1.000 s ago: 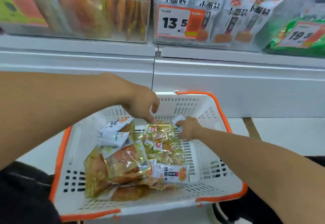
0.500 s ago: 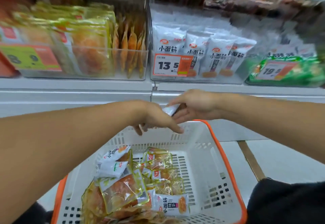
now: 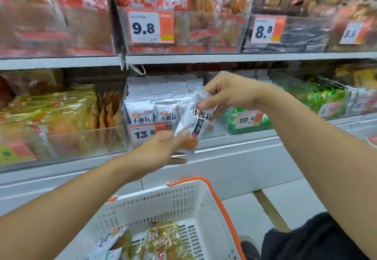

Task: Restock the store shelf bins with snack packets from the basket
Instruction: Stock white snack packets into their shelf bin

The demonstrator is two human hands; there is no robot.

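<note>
Where white shelves (image 3: 224, 58) run, stocked bins (image 3: 163, 104) sit.

Price tags, upper-shelf goods and the floor

An orange-and-white price tag (image 3: 150, 27) reading 9.8 hangs on the upper shelf, with two tags reading 8.8 (image 3: 267, 29) and (image 3: 351, 33) to its right, the far one blurred. Red-printed packs (image 3: 57, 15) fill the upper left; dark packs (image 3: 289, 0) sit upper right. Below, a 19.5 tag (image 3: 249, 119) fronts green packs (image 3: 318, 96). A brown strip (image 3: 271, 210) crosses the pale floor (image 3: 244, 215), and a dark shoe (image 3: 250, 247) rests on it.
</note>
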